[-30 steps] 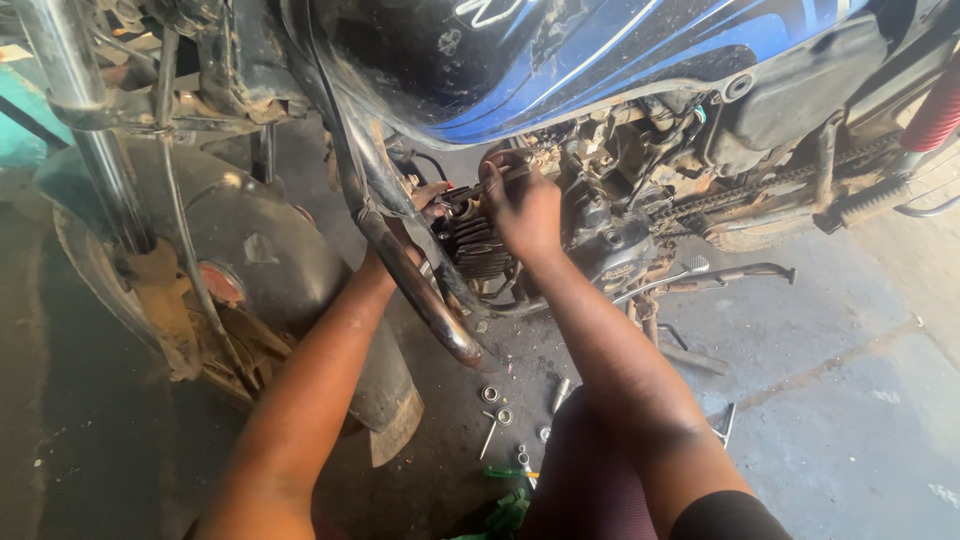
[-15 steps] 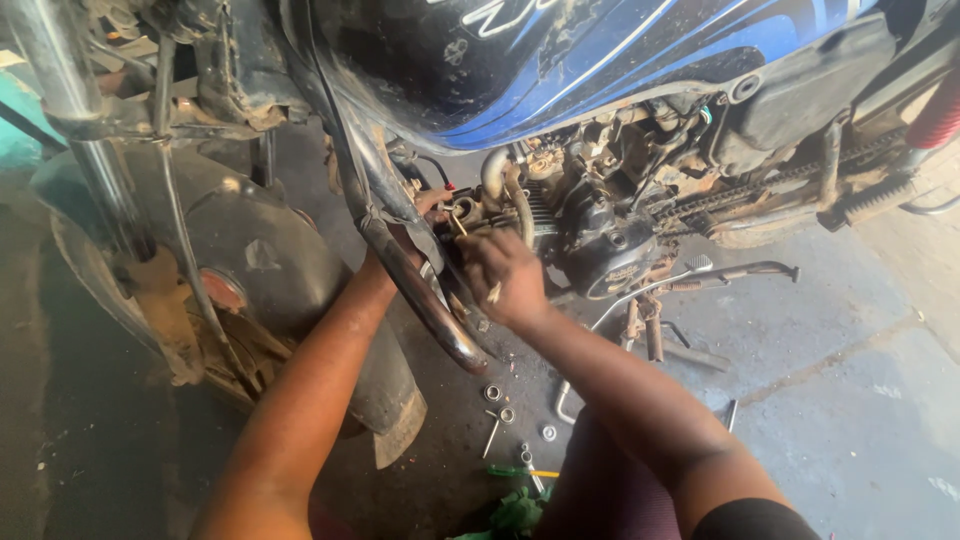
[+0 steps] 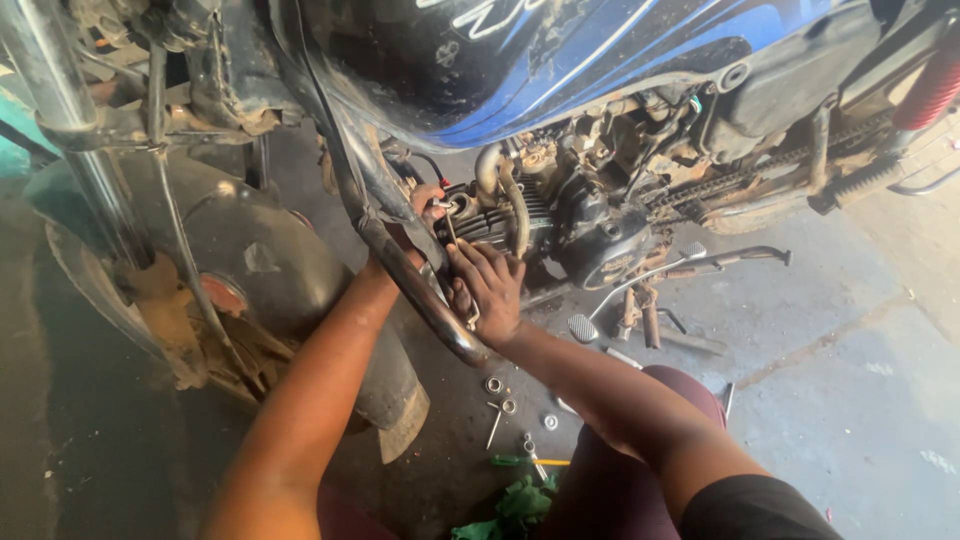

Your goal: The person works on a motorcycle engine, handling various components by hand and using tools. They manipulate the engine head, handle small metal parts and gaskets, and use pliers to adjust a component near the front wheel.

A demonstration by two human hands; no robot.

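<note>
Clenched around a thin metal tool [image 3: 463,285], the right hand [image 3: 487,290] sits low at the front of the motorcycle engine [image 3: 560,225], fingers curled, the tool's shaft running up toward the cylinder fins. Left hand [image 3: 425,205] is up higher, reaching behind the black frame tube [image 3: 400,265], fingertips pinched at a small fitting by the exhaust port; exactly what it grips, I cannot tell. Just beside that hand, the chromed exhaust pipe [image 3: 505,200] curves down over the cylinder. Above it all, the blue fuel tank [image 3: 600,50]. On the concrete floor [image 3: 850,400] below the right forearm lie loose nuts and washers [image 3: 497,392], near a green rag [image 3: 515,505]. Off to the left, the front mudguard [image 3: 270,260] beside the fork leg [image 3: 70,120].
</note>
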